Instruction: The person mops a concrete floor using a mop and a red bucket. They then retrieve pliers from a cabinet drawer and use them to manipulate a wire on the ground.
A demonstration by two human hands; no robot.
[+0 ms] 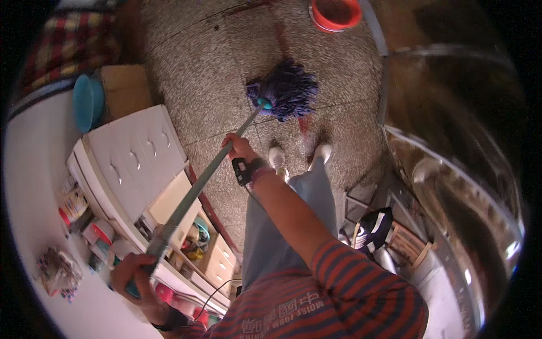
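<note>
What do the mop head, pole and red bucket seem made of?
Mop head: probably fabric, matte purple; loose, soft-looking strips fan out. Pole: smooth, dull grey-green; coated metal or plastic, unclear which. Red bucket: likely plastic, smooth, evenly coloured.

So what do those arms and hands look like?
Red and grey striped fabric sleeve on the right arm. The ungloved right hand has a boxy black wrist device, thin dark cable and pinkish band; the ungloved left hand, a dark wristband.
</note>
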